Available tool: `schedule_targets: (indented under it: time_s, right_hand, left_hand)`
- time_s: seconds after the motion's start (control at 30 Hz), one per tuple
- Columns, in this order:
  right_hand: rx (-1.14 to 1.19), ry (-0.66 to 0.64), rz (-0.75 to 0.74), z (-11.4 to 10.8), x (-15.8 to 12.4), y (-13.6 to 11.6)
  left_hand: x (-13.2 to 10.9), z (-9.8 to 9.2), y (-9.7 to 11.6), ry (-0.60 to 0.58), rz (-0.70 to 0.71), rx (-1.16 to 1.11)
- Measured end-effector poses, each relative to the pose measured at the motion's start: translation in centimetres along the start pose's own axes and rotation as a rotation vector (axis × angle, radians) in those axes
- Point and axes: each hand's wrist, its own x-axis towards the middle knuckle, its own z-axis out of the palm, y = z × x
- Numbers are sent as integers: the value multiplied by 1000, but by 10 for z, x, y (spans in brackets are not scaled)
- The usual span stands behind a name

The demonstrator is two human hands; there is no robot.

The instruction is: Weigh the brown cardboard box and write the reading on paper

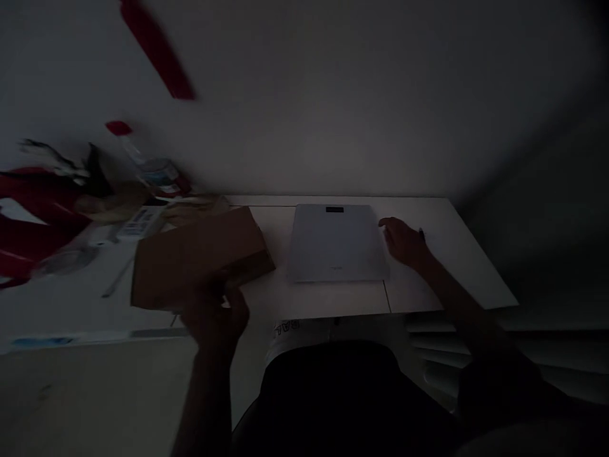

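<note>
The scene is very dark. My left hand (216, 317) grips the near edge of a flat brown cardboard box (200, 257) and holds it tilted above the white table (442, 279). My right hand (403, 240) rests at the right edge of a flat grey scale (335, 244) with a small dark display at its far side. Its fingers are loosely curled, and a small dark object shows by them; whether the hand holds it is unclear.
Clutter fills the far left: a clear bottle with a red cap (147, 162), red items (28, 216), a white remote-like object (137, 222) and a thin pen-like stick (117, 279). A red strip (157, 47) hangs on the wall.
</note>
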Motion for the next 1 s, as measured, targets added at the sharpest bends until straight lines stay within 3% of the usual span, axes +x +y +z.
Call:
schedule_targets:
  time_s: [0.07,0.17,0.23,0.37,0.43,0.53,0.7,0.9,1.0]
  right_hand:
    - [175,4,-81,13,10,-36]
    - [431,36,-198,30,28,-85]
    - [618,27,-233,39,40,-115]
    - [915,-142,-176,59,64,-168]
    - [995,-235,-106,71,75,-189]
    - [1001,-335,-18,87,87,-215]
    - [993,-391,12,96,89,-241]
    - [1051,-273,-122,91,81,-254]
    - [1038,-251,-91,94,79,-257]
  left_hand:
    - [7,-8,-20,145,-37,-34]
    - [18,-18,-44,346,16,-155]
    - [24,-23,-58,403,26,-235]
    - [33,-27,-82,428,-48,-234]
    - [36,-25,-91,403,-117,-275]
    - [43,-17,-103,268,-299,-500]
    - [51,-5,-109,48,-566,-769]
    - [46,1,-97,-23,-428,-914]
    - [42,3,-90,22,-472,-930]
